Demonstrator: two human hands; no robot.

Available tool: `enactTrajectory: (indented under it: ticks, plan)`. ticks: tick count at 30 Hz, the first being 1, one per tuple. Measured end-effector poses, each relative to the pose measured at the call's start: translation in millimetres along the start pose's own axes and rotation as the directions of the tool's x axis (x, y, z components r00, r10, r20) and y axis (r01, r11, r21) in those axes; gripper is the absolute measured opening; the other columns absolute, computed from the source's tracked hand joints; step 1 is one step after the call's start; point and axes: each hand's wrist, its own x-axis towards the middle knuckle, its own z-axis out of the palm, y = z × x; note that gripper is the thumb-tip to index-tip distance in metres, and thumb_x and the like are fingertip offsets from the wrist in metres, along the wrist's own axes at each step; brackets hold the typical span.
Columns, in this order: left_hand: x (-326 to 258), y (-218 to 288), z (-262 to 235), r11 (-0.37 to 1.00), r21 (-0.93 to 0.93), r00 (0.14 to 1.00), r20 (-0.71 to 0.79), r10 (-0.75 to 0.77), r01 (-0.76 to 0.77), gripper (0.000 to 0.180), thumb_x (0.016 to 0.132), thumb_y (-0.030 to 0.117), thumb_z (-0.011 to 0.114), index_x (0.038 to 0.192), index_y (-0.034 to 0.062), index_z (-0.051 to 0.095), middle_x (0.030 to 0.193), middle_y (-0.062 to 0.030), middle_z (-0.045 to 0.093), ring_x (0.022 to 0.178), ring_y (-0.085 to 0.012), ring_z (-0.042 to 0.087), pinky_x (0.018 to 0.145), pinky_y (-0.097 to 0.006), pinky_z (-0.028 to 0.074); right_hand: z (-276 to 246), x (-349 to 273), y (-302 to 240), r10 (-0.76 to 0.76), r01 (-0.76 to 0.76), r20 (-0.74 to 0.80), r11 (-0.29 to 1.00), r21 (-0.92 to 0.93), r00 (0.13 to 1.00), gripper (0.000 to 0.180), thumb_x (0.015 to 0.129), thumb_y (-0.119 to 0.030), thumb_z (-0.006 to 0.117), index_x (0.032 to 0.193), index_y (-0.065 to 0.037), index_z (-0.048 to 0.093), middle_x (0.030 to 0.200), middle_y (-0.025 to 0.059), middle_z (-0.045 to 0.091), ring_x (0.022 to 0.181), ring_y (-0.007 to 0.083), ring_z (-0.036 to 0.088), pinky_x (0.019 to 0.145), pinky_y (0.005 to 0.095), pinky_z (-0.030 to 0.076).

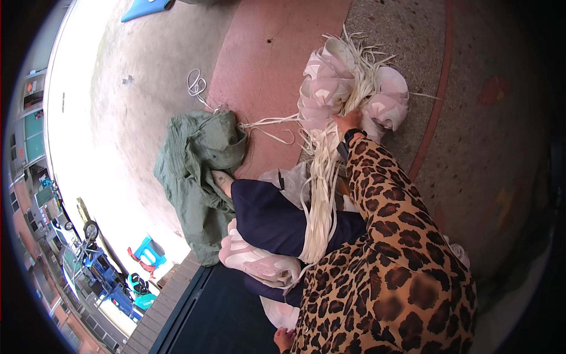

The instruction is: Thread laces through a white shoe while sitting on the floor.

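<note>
Right hand [348, 121]: grip closed on bundle of white cords [323, 177], beside pale pink fabric bunch [330, 88] on floor. Cords trailed from bunch across person's lap in dark blue trousers [271, 221]. Left hand [283, 339]: at lower edge, mostly hidden by leopard-print sleeve [395, 265]; grip state could not be told. Floor [277, 53]: red and speckled concrete, outdoors. Green cloth heap [197, 171] lay left of lap; more pink fabric [259, 262] under leg. Blue stool [150, 251] stood well apart.

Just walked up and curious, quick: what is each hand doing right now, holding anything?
Left hand: only partly in view at the bottom edge; its grip cannot be told.
Right hand: closed on the bundle of white cords beside the pale pink fabric.
</note>
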Motion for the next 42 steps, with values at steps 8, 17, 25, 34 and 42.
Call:
enactTrajectory:
  ticks: [8,17,25,34,42]
  plan:
    - [31,-34,-4,0.992,-0.061,0.983,0.138,0.119,-0.111,0.021,0.086,0.03,0.051,0.082,0.0096,0.052,0.062,-0.0007,0.049,0.047,-0.0093,0.043,0.038,-0.021,0.032,10,60,37,-0.029,0.009,0.084,0.973,0.232,0.996,0.034,0.074,-0.004,0.054,0.106,0.009,0.05,0.098,0.024,0.056,0.086,0.0353,0.056,0.074,0.0388,0.045]
    - [99,-84,-38,0.816,0.375,0.886,0.03,0.463,-0.439,0.022,0.069,0.005,0.062,0.087,-0.0023,0.052,0.082,-0.0083,0.054,0.067,-0.0211,0.056,0.057,-0.034,0.048,1,19,51,-0.2,0.243,-0.165,0.92,0.307,0.966,0.031,0.065,-0.019,0.051,0.083,0.006,0.058,0.081,0.0241,0.059,0.082,0.0411,0.053,0.074,0.0421,0.04]
    - [95,-71,-37,0.415,0.573,0.656,0.311,0.688,-0.707,0.019,0.07,0.006,0.059,0.085,-0.0037,0.051,0.077,-0.0108,0.052,0.062,-0.0241,0.056,0.056,-0.034,0.05,18,56,53,0.03,-0.049,0.05,0.892,0.449,0.998,0.032,0.079,-0.018,0.054,0.1,0.006,0.052,0.095,0.0147,0.056,0.073,0.0258,0.057,0.068,0.0358,0.045]
    - [67,-76,-33,0.978,-0.208,0.974,0.225,0.021,0.027,0.025,0.087,0.028,0.051,0.092,0.0039,0.054,0.074,-0.005,0.057,0.06,-0.0136,0.053,0.049,-0.024,0.043,39,57,34,0.009,-0.07,0.159,0.922,0.381,0.987,0.046,0.069,-0.021,0.071,0.102,0.007,0.054,0.104,0.0208,0.056,0.088,0.0292,0.058,0.072,0.0328,0.045]
    - [-15,-1,-19,0.982,-0.162,0.995,-0.04,0.094,-0.099,0.009,0.078,0.014,0.053,0.085,0.0089,0.054,0.074,-0.0059,0.054,0.065,-0.0178,0.054,0.055,-0.031,0.044,-22,3,42,0.016,-0.093,0.134,0.795,0.599,0.991,0.037,0.077,-0.015,0.06,0.109,0.002,0.05,0.101,0.0109,0.056,0.089,0.0245,0.053,0.074,0.0364,0.04]
